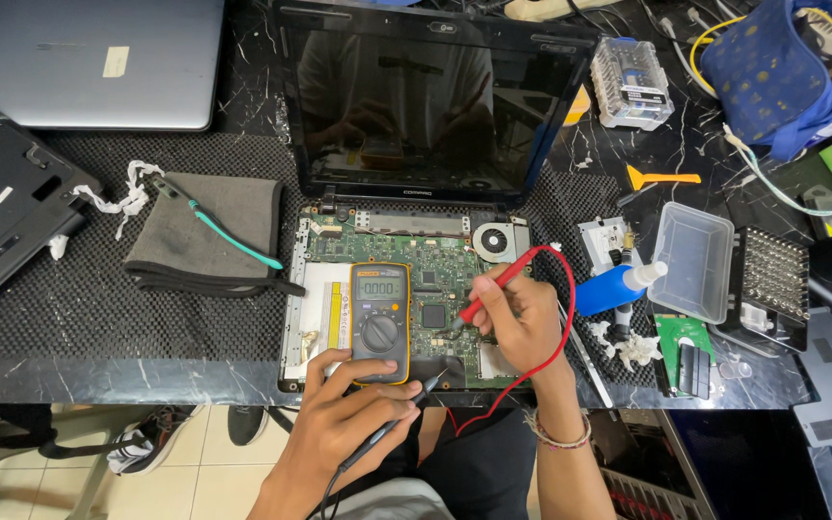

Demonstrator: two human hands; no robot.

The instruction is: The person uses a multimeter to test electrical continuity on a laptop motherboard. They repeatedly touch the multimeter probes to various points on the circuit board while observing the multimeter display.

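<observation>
An opened laptop [435, 96] lies before me with its green circuit board [435, 279] bare. A yellow-edged multimeter [379, 318] rests on the board. My left hand [344, 419] sits at the meter's lower edge and holds a black test probe [406, 414], tip pointing toward the board. My right hand [522, 318] grips a red test probe [493, 287] with its tip down on the board near a black chip. A red lead [560, 318] loops around my right wrist.
A folded grey cloth [209, 236] with a teal tool lies left. A blue bottle [613, 287], clear plastic box [690, 260], bit holder [772, 284] and hard drive [681, 351] crowd the right. Another laptop [89, 58] sits far left.
</observation>
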